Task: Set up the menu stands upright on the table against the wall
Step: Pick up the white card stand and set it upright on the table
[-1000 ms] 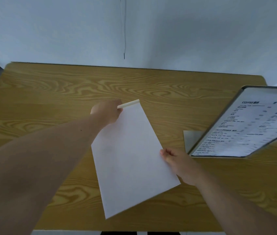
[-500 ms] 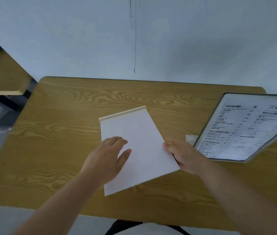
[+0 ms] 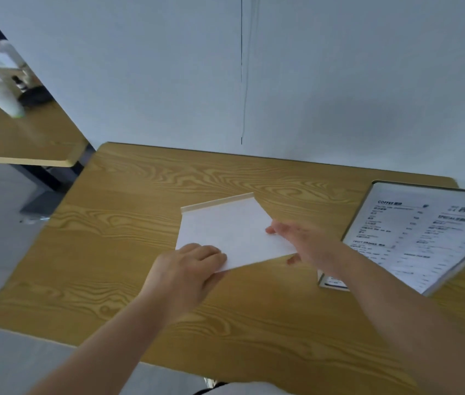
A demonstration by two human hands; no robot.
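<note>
A blank white menu stand (image 3: 231,229) with a pale wooden strip along its far edge is held over the middle of the wooden table (image 3: 145,201). My left hand (image 3: 188,266) grips its near left corner, and my right hand (image 3: 305,240) grips its right edge. The stand tilts, its far edge raised. At the right a second menu stand (image 3: 425,235) with printed text leans on its base, apart from the wall (image 3: 311,81) behind the table.
Another wooden table (image 3: 26,138) stands at the left with a white and green cup (image 3: 3,95) and a dark object on it. Grey floor lies between the two tables. A thin dark seam runs down the wall above the table's back edge.
My left hand left the stand's far corner and now grips its near left corner. The stand has tilted up and looks shorter. The view has pulled back, showing the left table.
</note>
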